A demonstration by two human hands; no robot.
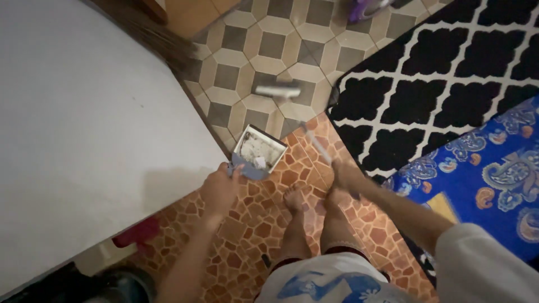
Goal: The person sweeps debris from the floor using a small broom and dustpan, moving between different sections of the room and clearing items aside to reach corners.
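Observation:
My left hand (pixel 220 187) grips the handle of a blue-grey dustpan (pixel 257 154) that holds pale dust and scraps and rests on the floor by the white wall corner. My right hand (pixel 346 175) is closed around the thin handle of a small broom or mop (pixel 279 91). Its pale head is blurred over the grey patterned tiles, beyond the dustpan. My bare feet (pixel 294 198) stand on the orange stone-pattern floor between both hands.
A white wall or panel (pixel 84 129) fills the left. A black-and-white patterned rug (pixel 443 73) lies at the right, with a blue paisley mat (pixel 494 174) in front of it. A purple object (pixel 365 8) sits at the top edge. Something red (pixel 137 233) lies at lower left.

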